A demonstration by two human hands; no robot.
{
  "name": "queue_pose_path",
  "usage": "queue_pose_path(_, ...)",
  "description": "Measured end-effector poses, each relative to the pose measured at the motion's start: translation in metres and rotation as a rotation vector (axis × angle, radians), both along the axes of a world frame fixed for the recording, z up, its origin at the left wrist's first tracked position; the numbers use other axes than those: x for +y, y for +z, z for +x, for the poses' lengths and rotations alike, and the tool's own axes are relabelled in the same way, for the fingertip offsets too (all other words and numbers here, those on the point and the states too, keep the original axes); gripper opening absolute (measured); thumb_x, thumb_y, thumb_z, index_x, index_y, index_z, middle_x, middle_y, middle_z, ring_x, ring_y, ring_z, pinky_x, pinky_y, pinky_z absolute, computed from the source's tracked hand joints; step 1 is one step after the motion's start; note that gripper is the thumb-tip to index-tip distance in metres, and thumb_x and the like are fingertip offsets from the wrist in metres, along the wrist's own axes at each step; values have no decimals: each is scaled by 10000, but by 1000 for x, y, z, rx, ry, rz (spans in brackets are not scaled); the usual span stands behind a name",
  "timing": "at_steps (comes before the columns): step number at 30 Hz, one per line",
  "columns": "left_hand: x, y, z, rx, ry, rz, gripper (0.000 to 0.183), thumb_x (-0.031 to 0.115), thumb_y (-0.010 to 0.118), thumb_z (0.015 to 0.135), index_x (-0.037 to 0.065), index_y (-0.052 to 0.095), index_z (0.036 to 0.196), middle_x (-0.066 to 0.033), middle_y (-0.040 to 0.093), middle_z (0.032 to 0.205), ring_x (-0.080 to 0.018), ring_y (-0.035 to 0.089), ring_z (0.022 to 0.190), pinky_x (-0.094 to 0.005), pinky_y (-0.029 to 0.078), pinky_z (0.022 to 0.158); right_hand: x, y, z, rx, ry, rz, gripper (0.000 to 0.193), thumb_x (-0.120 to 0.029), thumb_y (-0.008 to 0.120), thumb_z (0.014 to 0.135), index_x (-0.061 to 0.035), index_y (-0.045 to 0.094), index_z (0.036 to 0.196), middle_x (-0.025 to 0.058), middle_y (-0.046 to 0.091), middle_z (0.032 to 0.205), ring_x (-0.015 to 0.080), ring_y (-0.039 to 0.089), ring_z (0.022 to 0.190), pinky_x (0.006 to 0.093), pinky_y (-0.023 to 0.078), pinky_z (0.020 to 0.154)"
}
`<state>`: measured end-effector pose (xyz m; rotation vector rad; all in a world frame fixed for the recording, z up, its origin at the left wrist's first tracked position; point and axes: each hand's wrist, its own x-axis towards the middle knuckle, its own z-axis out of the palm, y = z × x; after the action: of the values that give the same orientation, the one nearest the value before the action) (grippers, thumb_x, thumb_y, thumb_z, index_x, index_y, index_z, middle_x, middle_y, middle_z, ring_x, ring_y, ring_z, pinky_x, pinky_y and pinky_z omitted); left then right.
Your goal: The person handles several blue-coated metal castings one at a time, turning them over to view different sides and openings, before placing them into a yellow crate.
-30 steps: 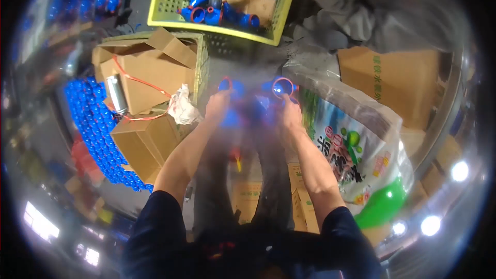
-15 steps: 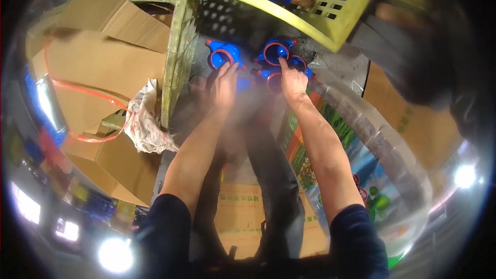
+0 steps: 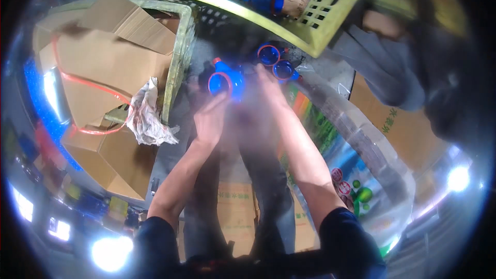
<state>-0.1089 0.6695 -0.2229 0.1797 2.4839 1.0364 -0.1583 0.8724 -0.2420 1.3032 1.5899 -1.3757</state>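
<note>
Since the previous view, the nearest blue pipe fitting [image 3: 236, 80] has shifted away from the yellow crate [image 3: 318, 41], toward the person, and now lies apart from two other blue fittings [image 3: 283, 70] just below the crate's edge. A third fitting near that pair can no longer be made out, so the left hand's work seems to centre on this single piece. The left hand [image 3: 209, 121], below the crate, has its fingers partly curled at the fitting's lower side; whether it grips cannot be told. The right hand [image 3: 269, 85] reaches up close beside the pair, its fingertips blurred, so its hold is unclear. Haze hides the space between the hands, and the crate's top is cut off.
</note>
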Motion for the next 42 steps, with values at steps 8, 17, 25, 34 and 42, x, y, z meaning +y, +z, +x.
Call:
queue_pose_path(8,5,164,-6,110,-127,195,240,-95,670,691,55,713,873,-119,655,1165,-251,674,904,-336,551,800,-25,105,2,425,-685,-761,443,-387,484,1032,28,632,1078,151,691,977,214,687,881,348,567,812)
queue_pose_path(17,45,275,-32,-206,449,622,578,7,529,980,-36,210,1461,-161,565,1270,-194,615,1087,-308,482,937,9,231,-44,1172,157,-63,323,-239,497,1014,29,677,1003,135,689,1011,220,656,948,318,500,874)
queue_pose_path(25,65,312,-62,-199,431,572,675,62,602,943,-47,222,1490,-122,653,1125,-193,614,1066,-312,430,1005,10,267,-49,1055,-125,-216,401,-319,467,1039,22,677,1016,122,690,1010,203,648,953,316,503,875)
queue_pose_path(34,49,340,-61,-147,413,441,635,135,626,947,-5,299,1473,-147,469,1377,-220,482,1260,-364,354,1091,1,297,-45,820,-767,-750,531,-445,383,1050,42,584,1121,169,643,1043,308,666,949,438,562,867)
queue_pose_path(42,35,396,-66,-567,217,699,863,115,645,914,-27,81,1552,-159,305,1553,-224,338,1411,-378,272,1165,-7,347,-37,840,-743,-1079,676,-603,460,962,26,571,1184,216,659,1125,405,627,1105,523,490,1000)
